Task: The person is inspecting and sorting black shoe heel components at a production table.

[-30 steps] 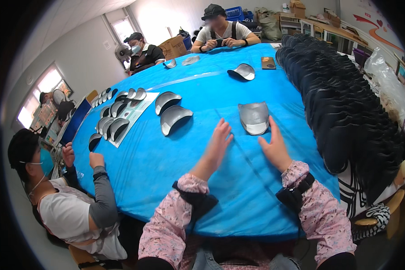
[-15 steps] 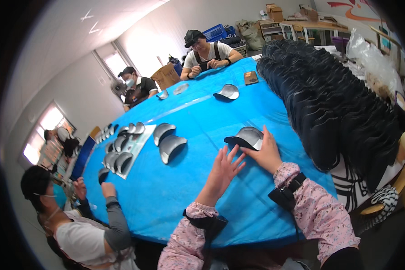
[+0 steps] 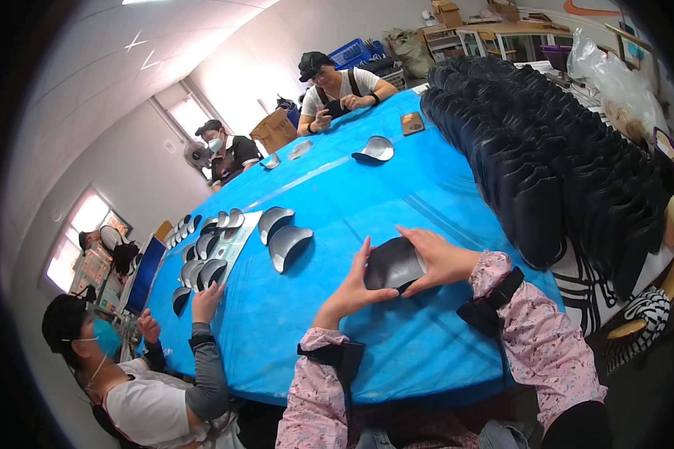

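A dark curved shoe piece (image 3: 392,263) is held up just above the blue table cover (image 3: 352,194), its black side toward me. My right hand (image 3: 438,258) grips its right edge with the fingers over the top. My left hand (image 3: 354,283) presses against its left edge, fingers upright. Both of my forearms wear pink flowered sleeves with black cuffs.
Two grey curved pieces (image 3: 283,238) lie left of my hands, with rows of more on a sheet (image 3: 206,251). A long stack of black pieces (image 3: 547,150) runs along the right. A person at lower left reaches in with one hand (image 3: 206,301); two others sit at the far end.
The grey piece that lay flat on the table has been lifted and turned over between both hands, its dark side now showing. My view has shifted closer and to the left.
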Available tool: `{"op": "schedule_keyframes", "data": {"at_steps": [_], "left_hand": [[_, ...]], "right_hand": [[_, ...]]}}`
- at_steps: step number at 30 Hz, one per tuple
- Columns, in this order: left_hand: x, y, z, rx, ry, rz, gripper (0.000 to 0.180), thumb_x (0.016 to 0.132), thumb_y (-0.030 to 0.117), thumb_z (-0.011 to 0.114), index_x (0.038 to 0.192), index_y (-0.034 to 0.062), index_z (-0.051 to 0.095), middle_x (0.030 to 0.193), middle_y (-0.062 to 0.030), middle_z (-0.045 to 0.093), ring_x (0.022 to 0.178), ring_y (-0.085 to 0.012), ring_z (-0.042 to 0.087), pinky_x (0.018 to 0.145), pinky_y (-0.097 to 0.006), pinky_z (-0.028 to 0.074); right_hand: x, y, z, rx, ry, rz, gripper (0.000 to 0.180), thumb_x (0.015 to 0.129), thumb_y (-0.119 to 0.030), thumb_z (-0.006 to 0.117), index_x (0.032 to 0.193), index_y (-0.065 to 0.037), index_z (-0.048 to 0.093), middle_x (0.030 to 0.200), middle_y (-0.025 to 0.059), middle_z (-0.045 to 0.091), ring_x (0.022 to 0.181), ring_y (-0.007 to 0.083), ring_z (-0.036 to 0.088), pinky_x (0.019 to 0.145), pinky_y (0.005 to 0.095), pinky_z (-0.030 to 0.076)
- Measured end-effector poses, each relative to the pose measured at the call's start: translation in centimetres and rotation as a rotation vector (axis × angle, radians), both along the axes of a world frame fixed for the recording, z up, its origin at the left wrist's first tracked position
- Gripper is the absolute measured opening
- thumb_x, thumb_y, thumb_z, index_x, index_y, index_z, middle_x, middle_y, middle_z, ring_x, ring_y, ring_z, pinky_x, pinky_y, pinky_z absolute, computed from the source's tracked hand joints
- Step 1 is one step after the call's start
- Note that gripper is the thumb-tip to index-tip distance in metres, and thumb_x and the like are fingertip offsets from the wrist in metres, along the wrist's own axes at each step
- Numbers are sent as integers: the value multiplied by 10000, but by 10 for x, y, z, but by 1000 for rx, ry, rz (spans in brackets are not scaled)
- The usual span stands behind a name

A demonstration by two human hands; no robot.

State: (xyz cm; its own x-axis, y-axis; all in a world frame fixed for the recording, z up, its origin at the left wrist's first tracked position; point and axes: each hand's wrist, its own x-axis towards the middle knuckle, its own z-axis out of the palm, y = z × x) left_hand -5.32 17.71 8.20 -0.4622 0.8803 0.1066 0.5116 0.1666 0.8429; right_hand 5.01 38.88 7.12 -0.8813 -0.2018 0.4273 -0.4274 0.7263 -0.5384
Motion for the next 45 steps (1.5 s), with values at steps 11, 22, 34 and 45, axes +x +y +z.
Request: {"op": "schedule_keyframes", "data": {"at_steps": [11,22,34,45], "left_hand": [[-1,0,9,109,45,-21,928,580,173,825,1346,36,319,1200,-119,395,1176,-244,392,993,-354,345],[-60,-22,-6,172,-344,72,698,772,72,680,1349,27,290,1249,-122,475,1117,-200,486,972,-324,377],[-166,-124,-2,-326,456,889,1401,507,572,786,1357,-59,-132,1398,-305,122,1326,-392,127,1080,-405,169],[-112,-55,12,-161,107,564,1036,480,455,840,1232,-91,382,1210,-217,467,1086,-293,497,929,-345,404]], "right_hand": [[5,-4,20,-97,-11,-21,868,542,-400,830,1202,15,450,1109,177,500,1050,307,491,909,359,396],[-3,13,14,92,261,-423,853,553,-350,824,1217,7,424,1116,176,501,1043,312,479,913,388,372],[-12,34,-11,-53,251,-535,974,604,-450,779,1284,80,325,1174,230,488,1106,347,460,948,392,358],[-13,26,4,121,567,-537,979,629,-386,774,1338,37,248,1285,221,377,1190,347,368,1002,423,282]]}}
